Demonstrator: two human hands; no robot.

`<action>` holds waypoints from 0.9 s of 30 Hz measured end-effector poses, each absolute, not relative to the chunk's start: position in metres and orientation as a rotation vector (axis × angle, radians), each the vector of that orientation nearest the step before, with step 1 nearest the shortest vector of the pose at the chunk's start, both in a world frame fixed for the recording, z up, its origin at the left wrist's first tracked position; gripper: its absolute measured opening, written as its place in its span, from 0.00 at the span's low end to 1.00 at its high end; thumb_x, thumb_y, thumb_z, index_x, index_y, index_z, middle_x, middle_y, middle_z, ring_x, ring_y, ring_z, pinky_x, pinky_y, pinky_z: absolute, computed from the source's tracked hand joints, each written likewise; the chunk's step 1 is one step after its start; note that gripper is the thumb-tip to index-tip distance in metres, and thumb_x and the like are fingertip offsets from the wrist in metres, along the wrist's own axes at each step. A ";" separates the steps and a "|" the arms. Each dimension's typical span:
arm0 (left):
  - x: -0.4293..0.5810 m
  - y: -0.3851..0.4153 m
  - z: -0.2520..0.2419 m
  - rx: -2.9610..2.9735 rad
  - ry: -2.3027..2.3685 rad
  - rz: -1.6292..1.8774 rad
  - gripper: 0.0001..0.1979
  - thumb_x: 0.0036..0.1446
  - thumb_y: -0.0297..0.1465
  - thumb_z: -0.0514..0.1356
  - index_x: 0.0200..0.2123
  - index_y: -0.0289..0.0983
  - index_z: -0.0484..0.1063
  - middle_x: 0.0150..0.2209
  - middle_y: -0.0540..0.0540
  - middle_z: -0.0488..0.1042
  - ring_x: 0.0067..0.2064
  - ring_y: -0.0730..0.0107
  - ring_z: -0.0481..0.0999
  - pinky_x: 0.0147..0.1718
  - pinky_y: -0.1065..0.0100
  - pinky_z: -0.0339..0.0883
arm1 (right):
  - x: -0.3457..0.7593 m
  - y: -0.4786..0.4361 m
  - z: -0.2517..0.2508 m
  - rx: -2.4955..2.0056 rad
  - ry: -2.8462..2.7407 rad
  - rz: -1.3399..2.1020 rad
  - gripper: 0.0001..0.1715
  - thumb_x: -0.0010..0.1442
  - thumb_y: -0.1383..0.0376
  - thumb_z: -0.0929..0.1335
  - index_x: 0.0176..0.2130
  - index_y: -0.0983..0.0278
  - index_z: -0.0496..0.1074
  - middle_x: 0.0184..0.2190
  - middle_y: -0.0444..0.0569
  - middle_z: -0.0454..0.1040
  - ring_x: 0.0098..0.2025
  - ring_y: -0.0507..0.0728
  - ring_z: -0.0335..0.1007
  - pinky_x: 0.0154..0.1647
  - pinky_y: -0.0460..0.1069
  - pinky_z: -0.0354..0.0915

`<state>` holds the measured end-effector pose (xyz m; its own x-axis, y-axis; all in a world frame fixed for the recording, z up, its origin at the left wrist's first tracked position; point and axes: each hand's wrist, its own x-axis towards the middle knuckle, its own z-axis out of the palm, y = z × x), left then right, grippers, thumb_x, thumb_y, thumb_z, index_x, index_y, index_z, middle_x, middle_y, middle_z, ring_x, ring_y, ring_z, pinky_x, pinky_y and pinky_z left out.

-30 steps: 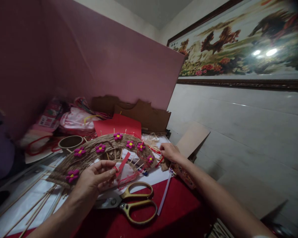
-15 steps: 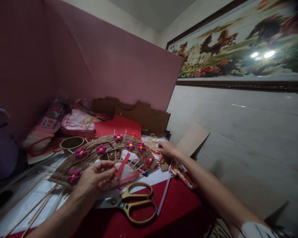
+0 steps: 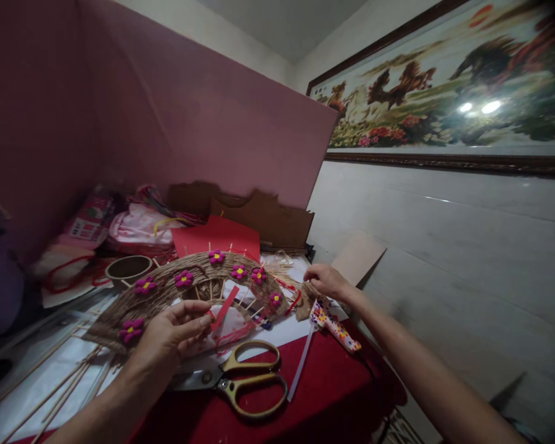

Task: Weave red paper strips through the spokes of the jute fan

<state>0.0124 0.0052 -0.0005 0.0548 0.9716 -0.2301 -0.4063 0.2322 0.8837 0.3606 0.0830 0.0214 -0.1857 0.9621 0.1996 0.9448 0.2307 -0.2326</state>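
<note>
A half-round fan of woven jute (image 3: pixel 166 291) with several pink flowers (image 3: pixel 184 279) lies on the table. My left hand (image 3: pixel 173 333) pinches a red strip (image 3: pixel 224 308) against the fan's inner edge. My right hand (image 3: pixel 326 280) reaches to the fan's right end, fingers curled over a tuft of jute fibre (image 3: pixel 305 302); what it holds is hidden. Just under it lies a patterned glue gun (image 3: pixel 335 324).
Gold-handled scissors (image 3: pixel 240 379) lie on the red cloth (image 3: pixel 333 394) in front. A white strip (image 3: pixel 298 370), thin wooden sticks (image 3: pixel 55 394), a cardboard ring (image 3: pixel 129 268), red paper (image 3: pixel 217 237), brown cardboard (image 3: pixel 263 216) and bags (image 3: pixel 139 225) crowd the table. A pink wall stands behind.
My right hand has drawn back a little to the right, uncovering the glue gun. The left hand stays put with the red strip.
</note>
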 end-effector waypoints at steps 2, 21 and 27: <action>0.012 0.005 -0.001 0.735 0.983 1.204 0.15 0.33 0.19 0.70 0.28 0.32 0.73 0.23 0.47 0.75 0.22 0.72 0.74 0.21 0.71 0.71 | 0.367 0.072 0.027 -1.731 -2.170 0.177 0.18 0.48 0.75 0.60 0.32 0.67 0.77 0.32 0.50 0.77 0.35 0.54 0.71 0.38 0.47 0.63; 0.012 0.004 0.001 0.739 0.991 1.224 0.12 0.36 0.17 0.67 0.27 0.33 0.73 0.25 0.48 0.74 0.23 0.71 0.74 0.22 0.68 0.73 | 0.375 0.030 0.009 -1.526 -1.758 0.161 0.18 0.59 0.57 0.60 0.25 0.64 0.70 0.23 0.46 0.71 0.27 0.54 0.68 0.33 0.48 0.62; 0.013 0.004 0.001 0.720 0.987 1.230 0.11 0.37 0.16 0.67 0.26 0.32 0.73 0.24 0.47 0.74 0.22 0.72 0.74 0.21 0.70 0.72 | 0.372 0.034 0.004 -1.576 -1.719 0.185 0.20 0.60 0.55 0.58 0.28 0.64 0.70 0.23 0.49 0.74 0.25 0.55 0.69 0.27 0.47 0.64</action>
